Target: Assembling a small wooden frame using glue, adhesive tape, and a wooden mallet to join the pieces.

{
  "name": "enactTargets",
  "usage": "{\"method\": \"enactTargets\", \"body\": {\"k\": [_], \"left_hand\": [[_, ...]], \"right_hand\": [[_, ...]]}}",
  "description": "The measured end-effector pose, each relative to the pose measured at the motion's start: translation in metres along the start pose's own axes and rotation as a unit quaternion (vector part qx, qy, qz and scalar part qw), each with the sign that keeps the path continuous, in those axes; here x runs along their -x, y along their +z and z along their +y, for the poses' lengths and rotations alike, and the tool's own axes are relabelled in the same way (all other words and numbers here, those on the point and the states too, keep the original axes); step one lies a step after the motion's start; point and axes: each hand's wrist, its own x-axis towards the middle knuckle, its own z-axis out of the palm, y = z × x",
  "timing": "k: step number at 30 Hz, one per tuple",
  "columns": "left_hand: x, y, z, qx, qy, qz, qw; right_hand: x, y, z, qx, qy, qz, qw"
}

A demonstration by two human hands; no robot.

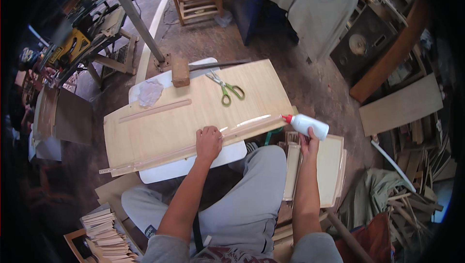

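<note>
A pale plywood board lies across in front of me on a white table. A thin wooden strip runs along its near edge. My left hand is closed at the middle of that strip, fingers curled over it. My right hand grips a white squeeze bottle, tilted so that its red nozzle points left at the strip's right end. A glossy whitish line, like glue, shows along the strip's right part. Green-handled scissors rest on the board, left of them a shorter strip.
A brown block and a crumpled pale cloth sit at the board's far edge. Framed panels stand by my right leg. Thin wood pieces fill a box at lower left. A metal post rises beyond the board.
</note>
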Motion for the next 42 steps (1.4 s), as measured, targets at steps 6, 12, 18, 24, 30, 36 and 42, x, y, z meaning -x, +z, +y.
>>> {"method": "enactTargets", "body": {"k": [6, 12, 18, 24, 30, 36, 42], "left_hand": [[0.008, -0.001, 0.003, -0.013, -0.013, 0.024, 1.000], [0.012, 0.005, -0.005, 0.022, -0.039, 0.049, 0.998], [0.017, 0.008, -0.008, 0.044, -0.092, 0.089, 0.991], [0.016, 0.005, -0.010, 0.056, -0.111, 0.075, 0.989], [0.014, 0.002, -0.013, 0.082, -0.120, 0.058, 0.988], [0.022, 0.005, -0.015, 0.110, -0.124, 0.083, 0.983], [0.027, 0.009, -0.017, 0.114, -0.123, 0.083, 0.982]], "right_hand": [[0.018, 0.037, -0.011, -0.023, -0.002, 0.009, 1.000], [0.059, 0.191, 0.056, -0.144, 0.186, -0.131, 0.963], [0.136, 0.323, 0.190, 0.033, 0.266, -0.158, 0.950], [0.123, 0.365, 0.238, 0.258, 0.159, -0.194, 0.933], [0.093, 0.364, 0.254, 0.496, 0.032, -0.237, 0.835], [0.070, 0.335, 0.236, 0.532, -0.055, -0.239, 0.810], [0.131, 0.280, 0.153, 0.730, -0.181, -0.415, 0.512]]}}
